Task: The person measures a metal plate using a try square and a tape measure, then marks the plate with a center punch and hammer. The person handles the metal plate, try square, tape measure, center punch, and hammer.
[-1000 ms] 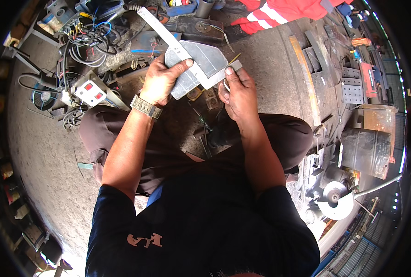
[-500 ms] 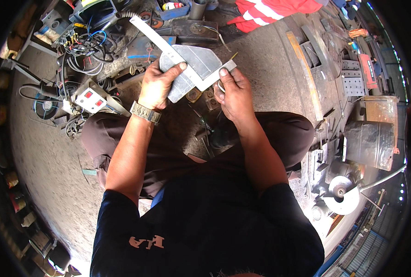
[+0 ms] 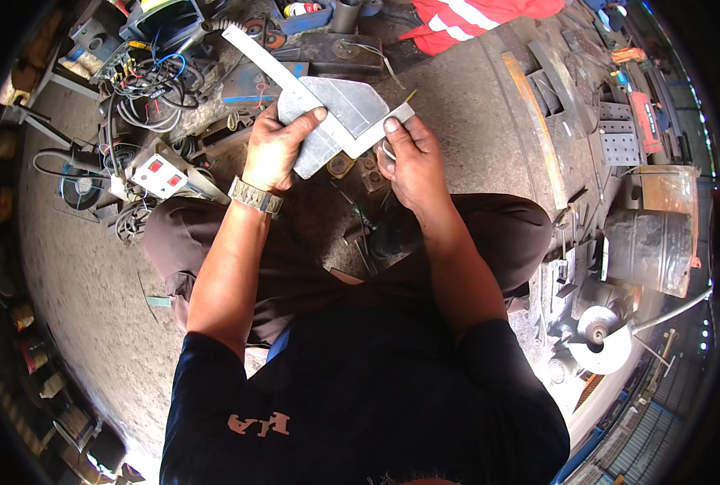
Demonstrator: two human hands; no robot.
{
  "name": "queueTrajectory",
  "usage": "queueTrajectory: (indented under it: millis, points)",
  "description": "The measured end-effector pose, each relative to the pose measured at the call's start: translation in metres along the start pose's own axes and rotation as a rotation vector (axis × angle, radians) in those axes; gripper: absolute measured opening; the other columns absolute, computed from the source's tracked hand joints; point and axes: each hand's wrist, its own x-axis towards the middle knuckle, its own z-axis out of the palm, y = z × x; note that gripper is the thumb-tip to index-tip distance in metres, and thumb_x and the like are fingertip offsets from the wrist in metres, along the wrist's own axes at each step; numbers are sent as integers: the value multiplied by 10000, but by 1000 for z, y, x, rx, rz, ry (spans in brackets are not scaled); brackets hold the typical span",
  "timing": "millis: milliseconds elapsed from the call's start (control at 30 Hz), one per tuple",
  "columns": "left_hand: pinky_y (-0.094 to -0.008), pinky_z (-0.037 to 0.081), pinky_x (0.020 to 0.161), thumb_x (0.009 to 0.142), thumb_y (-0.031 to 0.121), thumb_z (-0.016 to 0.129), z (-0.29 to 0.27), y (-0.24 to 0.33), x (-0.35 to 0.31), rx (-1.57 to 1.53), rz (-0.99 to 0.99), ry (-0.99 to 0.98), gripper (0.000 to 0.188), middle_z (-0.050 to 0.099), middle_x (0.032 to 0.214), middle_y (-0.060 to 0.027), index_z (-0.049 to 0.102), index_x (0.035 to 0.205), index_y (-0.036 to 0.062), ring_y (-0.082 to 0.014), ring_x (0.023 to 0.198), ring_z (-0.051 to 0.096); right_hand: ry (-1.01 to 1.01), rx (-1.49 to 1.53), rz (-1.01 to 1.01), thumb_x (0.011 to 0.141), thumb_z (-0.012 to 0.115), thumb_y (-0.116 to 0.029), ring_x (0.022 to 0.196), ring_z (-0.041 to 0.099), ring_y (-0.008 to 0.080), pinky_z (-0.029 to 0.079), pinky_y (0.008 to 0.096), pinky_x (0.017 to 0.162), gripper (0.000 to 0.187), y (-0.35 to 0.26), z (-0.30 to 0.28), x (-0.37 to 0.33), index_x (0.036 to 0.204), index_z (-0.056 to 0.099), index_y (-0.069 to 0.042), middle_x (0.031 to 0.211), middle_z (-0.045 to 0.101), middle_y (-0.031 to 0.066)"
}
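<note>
A grey metal plate (image 3: 345, 99) with cut corners is held up in front of me, above my crossed legs. Across its face lies a pale L-shaped steel square (image 3: 265, 63), its long arm running to the upper left and its short arm to the right. My left hand (image 3: 277, 152) grips the plate's left side, thumb pressed on the square. With thumb and fingers, my right hand (image 3: 415, 162) pinches the end of the short arm. A thin yellowish tip (image 3: 411, 95) pokes out just beyond that end; the rest of it is hidden.
Tangled cables (image 3: 154, 93) and a white switch box (image 3: 160, 174) with red switches lie to the left. A red cloth (image 3: 477, 20) with white stripes is at the far side. Rightward are a rusty flat bar (image 3: 535, 129), a perforated plate (image 3: 618, 145) and a machine with a pale disc (image 3: 602, 347).
Hardly anything differs. The square's far end has shifted very slightly left, and both hands keep the same grip.
</note>
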Motion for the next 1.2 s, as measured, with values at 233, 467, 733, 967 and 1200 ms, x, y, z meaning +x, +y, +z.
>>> queueTrajectory:
  millis: [233,467,733,967,1200]
  points:
    - [-330,574,800,853,29,782,-2,5,-1,-14,-7,-23,328,725,1011,-99,647,1147,-21,-186,881,700,-110,21,-10,1062,541,-163,571,426,43,331,208,470,104,-1,-5,1,1047,592,-73,756,524,-20]
    - [-339,579,811,854,33,782,-6,3,0,4,-9,-45,336,723,1029,-97,640,1155,-14,-185,909,701,-59,-8,-4,1062,531,-139,561,404,49,334,217,466,100,1,-4,1,1056,593,-61,764,518,-18]
    - [-332,577,812,864,40,782,-5,0,2,-42,-23,-52,335,721,1032,-91,641,1164,-5,-182,908,699,-86,12,-20,1063,527,-135,555,408,54,329,216,465,104,-3,-2,-1,1030,586,-55,754,517,-5]
    - [-335,580,803,857,29,787,0,5,-2,-34,-26,-32,335,724,1015,-98,648,1159,-16,-188,891,703,-96,32,-14,1059,535,-137,562,412,47,318,212,466,101,-8,-3,-2,1012,583,-62,754,514,-9]
    - [-337,583,795,855,22,786,-2,6,-1,-8,-10,-34,316,728,998,-98,655,1140,-11,-192,875,705,-113,24,37,1047,567,-158,564,417,47,317,207,467,89,-7,-7,-1,1029,598,-77,755,521,-15]
